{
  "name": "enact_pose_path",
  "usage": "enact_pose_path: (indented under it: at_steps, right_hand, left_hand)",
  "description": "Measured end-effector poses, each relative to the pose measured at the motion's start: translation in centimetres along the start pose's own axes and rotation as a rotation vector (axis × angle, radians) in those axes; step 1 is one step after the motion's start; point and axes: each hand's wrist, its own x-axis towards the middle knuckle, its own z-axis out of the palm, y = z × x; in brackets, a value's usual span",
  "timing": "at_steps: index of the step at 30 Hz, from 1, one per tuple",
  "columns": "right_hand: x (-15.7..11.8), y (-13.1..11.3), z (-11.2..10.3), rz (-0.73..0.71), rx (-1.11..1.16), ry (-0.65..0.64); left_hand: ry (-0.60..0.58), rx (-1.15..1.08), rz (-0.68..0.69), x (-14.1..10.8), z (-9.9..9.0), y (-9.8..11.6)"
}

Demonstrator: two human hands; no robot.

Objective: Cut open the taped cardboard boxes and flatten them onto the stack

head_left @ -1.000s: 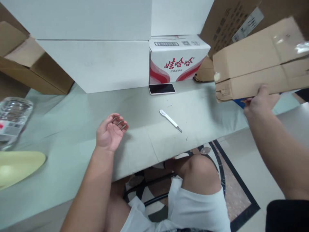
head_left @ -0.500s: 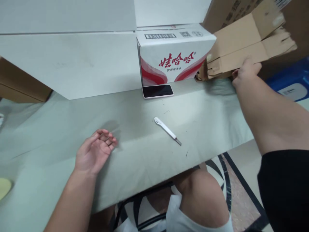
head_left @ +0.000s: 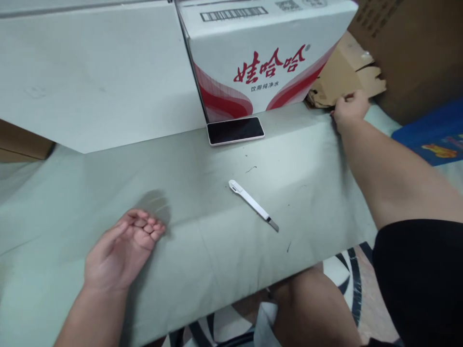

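My left hand (head_left: 125, 248) rests palm up at the left on the pale green cloth, fingers loosely curled, holding nothing. My right hand (head_left: 350, 110) reaches to the back right, its fingers closed at the lower edge of flattened brown cardboard (head_left: 338, 72); the fingertips are partly hidden. Between the hands lies a white craft knife (head_left: 251, 202) with its blade out, pointing to the lower right. A phone (head_left: 236, 131) with a dark screen lies flat against the foot of a white box with red lettering (head_left: 267, 72).
Large white boxes (head_left: 97, 77) stand along the back left. A brown box (head_left: 21, 142) is at the left edge, and a blue package (head_left: 434, 140) lies at the right. The near edge of the cloth-covered table (head_left: 195, 270) runs above my legs.
The view has moved closer to the boxes. The cardboard by my right hand now sits lower and partly behind the lettered box. My left hand stays palm up.
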Motion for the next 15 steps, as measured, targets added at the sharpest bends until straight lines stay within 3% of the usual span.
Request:
enact_pose_path:
  at_steps: [4,9,12,15]
  right_hand:
    - [-2.8,-2.6,-2.4,0.128,0.013,-0.071]
    - [-8.1,-8.3,-6.1,0.070,0.045,-0.251]
    - [-12.4,-13.4,-7.4,-0.121,0.051,-0.319]
    - [-17.6,-19.4,-7.5,-0.452,0.070,-0.464]
  left_hand:
    - [-0.055,-0.081,-0.010,-0.3,0.1,0.2]
    - [-0.179,-0.227,-0.033,-1.8,-0.1,0.9]
    - [-0.262,-0.274,0.005,-2.5,-1.0,1.6]
    - [-0.296,-0.325,0.080,-3.0,-2.6,2.5]
